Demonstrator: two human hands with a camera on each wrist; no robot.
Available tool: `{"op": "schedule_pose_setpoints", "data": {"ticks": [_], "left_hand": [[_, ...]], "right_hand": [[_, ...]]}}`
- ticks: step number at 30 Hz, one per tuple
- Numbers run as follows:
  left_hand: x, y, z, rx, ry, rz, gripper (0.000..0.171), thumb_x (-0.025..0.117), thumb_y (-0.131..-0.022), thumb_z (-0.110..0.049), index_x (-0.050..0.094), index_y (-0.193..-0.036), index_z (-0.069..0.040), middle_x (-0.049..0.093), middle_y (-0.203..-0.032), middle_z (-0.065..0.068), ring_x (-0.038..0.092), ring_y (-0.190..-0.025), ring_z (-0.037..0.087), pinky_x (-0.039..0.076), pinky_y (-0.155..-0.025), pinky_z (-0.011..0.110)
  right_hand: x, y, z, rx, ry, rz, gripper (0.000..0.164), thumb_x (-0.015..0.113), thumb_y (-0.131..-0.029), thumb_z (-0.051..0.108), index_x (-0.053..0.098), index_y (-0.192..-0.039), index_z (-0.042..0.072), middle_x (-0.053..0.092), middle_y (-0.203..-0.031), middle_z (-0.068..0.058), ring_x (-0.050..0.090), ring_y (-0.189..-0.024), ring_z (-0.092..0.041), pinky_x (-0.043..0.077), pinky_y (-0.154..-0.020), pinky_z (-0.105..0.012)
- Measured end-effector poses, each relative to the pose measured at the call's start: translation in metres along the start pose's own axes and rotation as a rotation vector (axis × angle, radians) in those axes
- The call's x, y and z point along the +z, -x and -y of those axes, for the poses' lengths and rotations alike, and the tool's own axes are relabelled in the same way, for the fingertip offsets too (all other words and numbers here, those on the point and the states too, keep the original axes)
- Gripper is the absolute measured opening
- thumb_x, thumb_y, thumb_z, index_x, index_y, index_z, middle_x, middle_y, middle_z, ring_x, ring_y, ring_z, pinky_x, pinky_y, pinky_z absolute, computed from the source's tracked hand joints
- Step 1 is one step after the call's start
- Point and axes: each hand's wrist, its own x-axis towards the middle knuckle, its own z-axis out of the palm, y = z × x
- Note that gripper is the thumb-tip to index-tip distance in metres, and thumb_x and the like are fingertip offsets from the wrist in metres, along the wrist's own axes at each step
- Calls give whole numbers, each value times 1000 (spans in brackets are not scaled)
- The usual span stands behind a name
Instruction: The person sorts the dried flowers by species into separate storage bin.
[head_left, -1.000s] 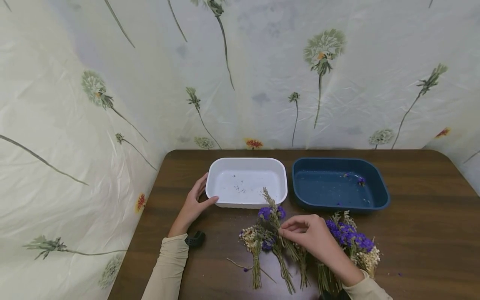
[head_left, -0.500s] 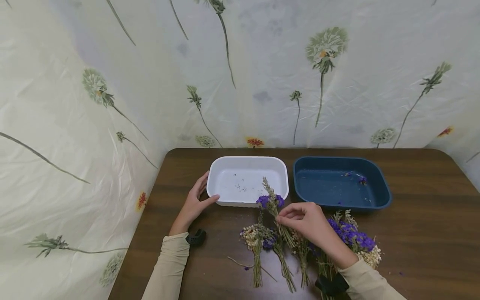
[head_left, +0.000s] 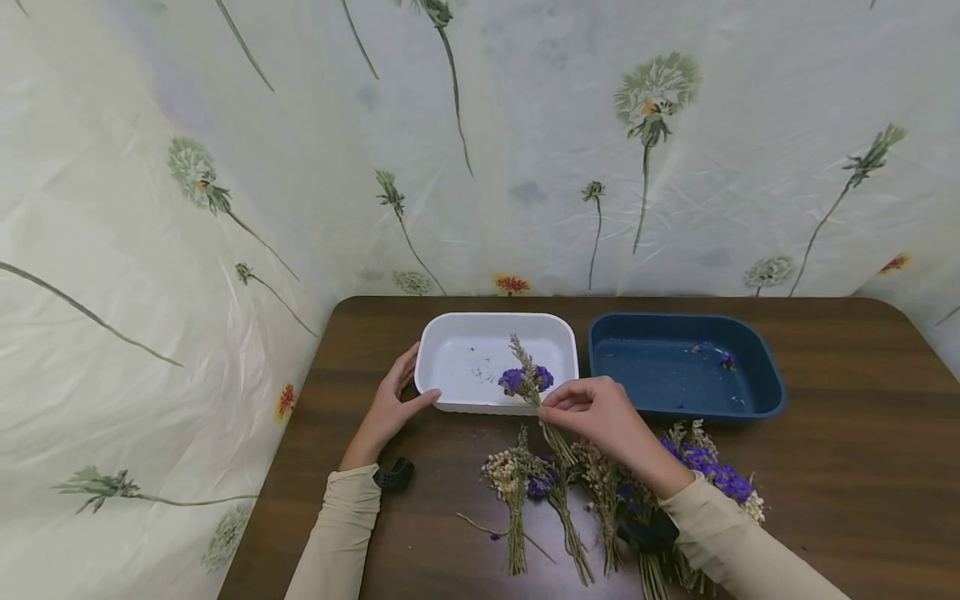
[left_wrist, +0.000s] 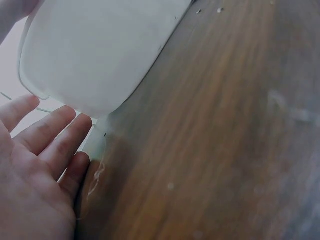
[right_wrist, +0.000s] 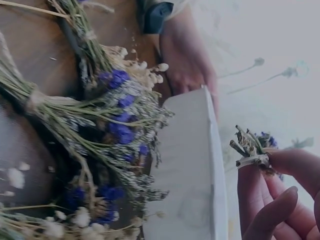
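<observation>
In the head view my right hand (head_left: pixel 596 417) pinches the stems of a small bunch of dried flowers (head_left: pixel 528 379) between thumb and fingers. Its purple heads and grassy tip hang over the near rim of the white tray (head_left: pixel 442 403). The right wrist view shows the cut stem ends (right_wrist: pixel 247 147) poking out at the fingertips. At the tray's left side is my left hand (head_left: pixel 386 410), thumb at the near corner. In the left wrist view its fingers (left_wrist: pixel 62 145) are nearly straight, with their tips against the tray's wall (left_wrist: pixel 100 65).
A dark blue tray (head_left: pixel 611 403) with a few purple bits stands right of the white one. Several tied bunches of dried flowers, such as a cream one (head_left: pixel 514 500) and a purple one (head_left: pixel 705 462), lie in front. A loose stem (head_left: pixel 480 525) lies on the brown table (head_left: pixel 847 433).
My right hand has lifted the small dried flower bunch and carried it up and left, from above the other bunches to over the white tray's near rim. The left hand stays at the tray.
</observation>
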Motion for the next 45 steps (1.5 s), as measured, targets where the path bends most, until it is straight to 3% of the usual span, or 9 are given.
{"op": "schedule_pose_setpoints", "data": {"ticks": [4,9,14,18,22,25,31,38,45], "left_hand": [[0,0,0,-2,-5,-3,85,79,-92,-13,34,-162,-28,38,-167,3,37,-154,27,28,-127,56],[1,0,1,6,-10,-2,85,79,-91,-13,34,-162,-27,39,-166,4,37,-154,27,28,-127,56],[1,-1,1,3,-7,-6,85,79,-91,-12,34,-162,-24,39,-166,4,37,-154,26,28,-128,54],[0,-2,0,-3,-8,-7,86,80,-91,-13,34,-162,-23,39,-166,5,37,-154,27,28,-128,53],[0,-1,-1,-8,-8,-9,85,80,-91,-14,34,-162,-25,39,-166,4,37,-154,26,28,-128,53],[0,-1,0,-4,-7,-9,85,79,-91,-13,34,-162,-27,39,-166,4,37,-154,26,28,-128,54],[0,-1,1,1,-8,-7,85,80,-91,-13,34,-162,-28,40,-166,4,38,-153,27,29,-127,55],[1,-2,1,2,-8,-4,85,80,-91,-14,34,-162,-26,40,-166,5,38,-154,27,28,-127,55],[0,-1,1,-8,-14,-11,85,80,-91,-16,33,-162,-25,39,-166,6,37,-154,28,28,-128,54]], "right_hand": [[-1,-11,3,-5,22,9,18,82,-89,31,81,-95,14,79,-85,-2,66,-60,-24,50,-48,-32],[-2,-25,7,-31,32,25,17,81,-90,33,82,-94,16,79,-81,-1,55,-50,-16,48,-45,-32],[-4,-40,11,-40,44,17,17,81,-90,33,82,-94,17,79,-83,-1,65,-65,-29,49,-49,-32],[-4,-51,13,-50,58,20,17,80,-91,33,83,-95,17,80,-88,-1,73,-85,-29,53,-63,-32],[-1,-63,15,-54,79,39,17,80,-91,33,84,-95,17,81,-90,-1,74,-86,-16,59,-81,-38],[0,-71,17,-43,95,58,18,79,-91,33,84,-96,16,81,-90,0,73,-84,-14,60,-86,-42],[3,-87,22,-44,129,86,17,79,-91,31,83,-94,15,80,-88,-1,73,-80,-13,60,-83,-42],[11,-105,30,-63,155,130,14,79,-91,27,83,-93,13,80,-85,-3,75,-80,-23,58,-75,-34],[24,-120,40,-62,221,141,13,81,-89,26,84,-90,13,80,-83,-3,74,-73,-15,58,-72,-30]]}}
